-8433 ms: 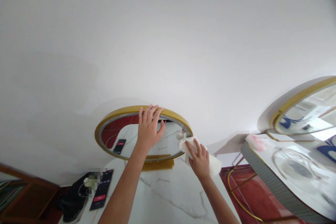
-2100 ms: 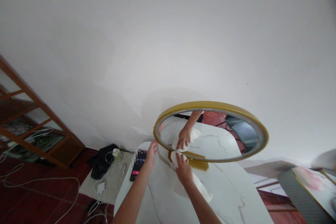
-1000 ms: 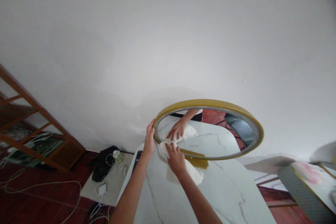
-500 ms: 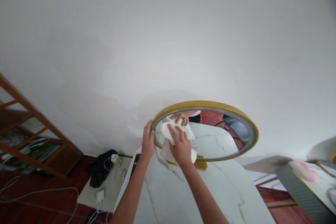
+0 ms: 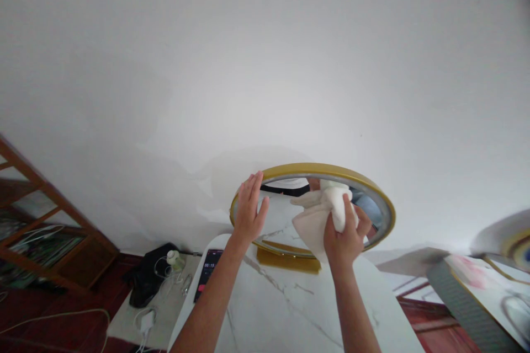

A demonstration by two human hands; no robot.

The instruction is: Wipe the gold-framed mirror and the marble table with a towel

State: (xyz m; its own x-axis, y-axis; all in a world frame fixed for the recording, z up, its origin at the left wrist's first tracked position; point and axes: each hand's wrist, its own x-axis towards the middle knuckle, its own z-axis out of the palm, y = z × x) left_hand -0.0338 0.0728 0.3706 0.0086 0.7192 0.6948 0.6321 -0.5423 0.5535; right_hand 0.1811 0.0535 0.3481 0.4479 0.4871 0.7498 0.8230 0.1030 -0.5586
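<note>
A pale wall (image 5: 265, 66) fills the upper view, and below it stands a white, grey-veined table (image 5: 285, 309). A brown wooden shelf (image 5: 70, 242) leans into view at far left. On the table, near the wall, an oval-looking mirror (image 5: 278, 218) with a gold rim rises from a gold base (image 5: 287, 261). A white cloth (image 5: 312, 226), bunched at the top and hanging loose below, covers part of the glass's right half. The right hand (image 5: 345, 234) has its fingers curled firmly around that bunch. The left hand (image 5: 249, 212) has its fingers extended and thumb spread apart, resting over the mirror's upper-left rim without closing around it. A dark phone (image 5: 207, 273) lies on the table beside the left forearm.
</note>
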